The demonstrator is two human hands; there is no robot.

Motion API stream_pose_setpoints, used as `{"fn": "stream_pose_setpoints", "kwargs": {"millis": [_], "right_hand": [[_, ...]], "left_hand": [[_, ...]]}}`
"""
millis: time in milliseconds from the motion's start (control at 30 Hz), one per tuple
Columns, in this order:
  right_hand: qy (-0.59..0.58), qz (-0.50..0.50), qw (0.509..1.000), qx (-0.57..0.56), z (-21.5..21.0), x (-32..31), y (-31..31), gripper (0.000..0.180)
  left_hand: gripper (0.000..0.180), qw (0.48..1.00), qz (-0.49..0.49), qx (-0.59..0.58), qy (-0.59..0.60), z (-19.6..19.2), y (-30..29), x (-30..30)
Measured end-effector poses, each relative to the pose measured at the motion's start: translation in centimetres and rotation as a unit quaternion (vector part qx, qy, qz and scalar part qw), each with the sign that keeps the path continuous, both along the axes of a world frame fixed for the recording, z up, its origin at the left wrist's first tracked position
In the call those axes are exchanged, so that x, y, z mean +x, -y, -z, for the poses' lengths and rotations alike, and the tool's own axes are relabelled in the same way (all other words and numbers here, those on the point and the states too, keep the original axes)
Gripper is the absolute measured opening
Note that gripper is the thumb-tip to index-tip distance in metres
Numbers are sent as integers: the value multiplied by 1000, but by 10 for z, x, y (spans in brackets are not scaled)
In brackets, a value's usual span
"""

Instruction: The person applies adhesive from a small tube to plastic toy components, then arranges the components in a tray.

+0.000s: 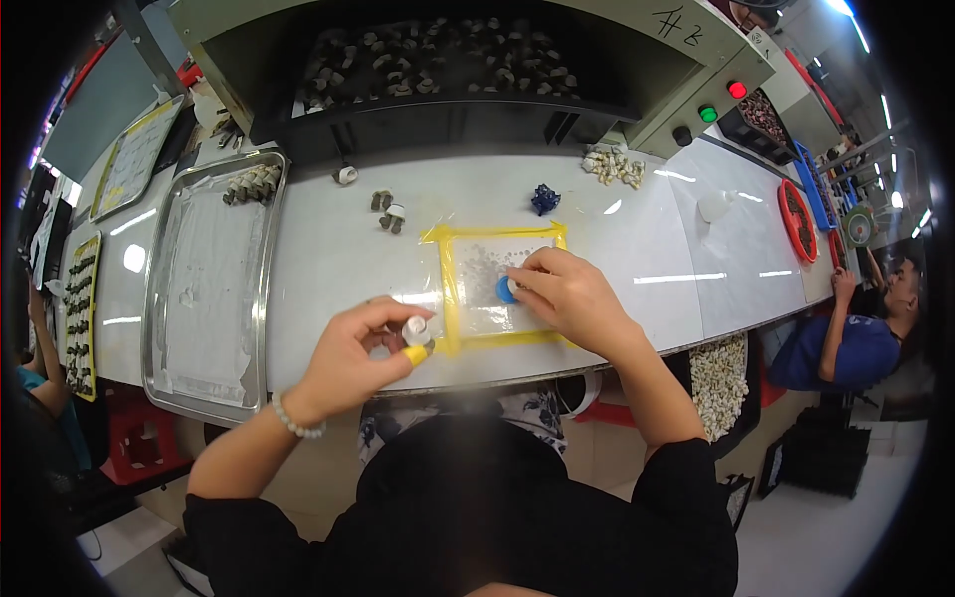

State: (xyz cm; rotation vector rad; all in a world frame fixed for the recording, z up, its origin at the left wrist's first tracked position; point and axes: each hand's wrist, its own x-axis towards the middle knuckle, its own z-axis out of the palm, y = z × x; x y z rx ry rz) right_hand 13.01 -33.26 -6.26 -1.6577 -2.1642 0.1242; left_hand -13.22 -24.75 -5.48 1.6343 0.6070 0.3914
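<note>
My left hand (pixel 358 350) is closed in a pinch on a small white-capped piece (pixel 418 330), just left of a square marked out with yellow tape (pixel 450 289). A yellow wrap (pixel 415 354) shows at the tip of its thumb. Over the square, my right hand (pixel 577 297) pinches a small piece with a round blue part (pixel 505 291) and a bit of white; its exact kind I cannot make out. Wet-looking grey spots lie inside the tape. Beyond my left hand stand several small white-and-dark pieces (pixel 393 217). Past the square sits a dark blue cluster (pixel 545 199).
A metal tray (pixel 277 298) at left holds a row of small pieces (pixel 253 185). A dark-fronted machine (pixel 418 114) full of similar pieces stands behind, with cream pieces (pixel 613 166) before it. A red basin (pixel 798 221) and a person in blue (pixel 831 348) are at right.
</note>
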Motion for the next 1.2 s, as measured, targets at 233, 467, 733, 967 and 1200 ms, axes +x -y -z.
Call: {"fn": "stream_pose_setpoints", "kwargs": {"millis": [233, 467, 733, 967, 1200], "right_hand": [[-231, 3, 973, 13, 13, 0, 14, 26], [-486, 100, 860, -119, 14, -22, 27, 25], [-386, 38, 917, -96, 9, -30, 24, 25], [-296, 32, 950, -92, -2, -35, 22, 26], [-246, -17, 963, -108, -10, -34, 17, 26]], "left_hand": [[37, 969, -106, -177, 136, 32, 36, 17], [53, 985, -96, -47, 133, 53, 41, 46], [61, 989, -76, -31, 120, 51, 42, 46], [64, 994, -58, 20, 85, 51, 41, 44], [70, 992, -41, 103, 60, 48, 41, 40]]}}
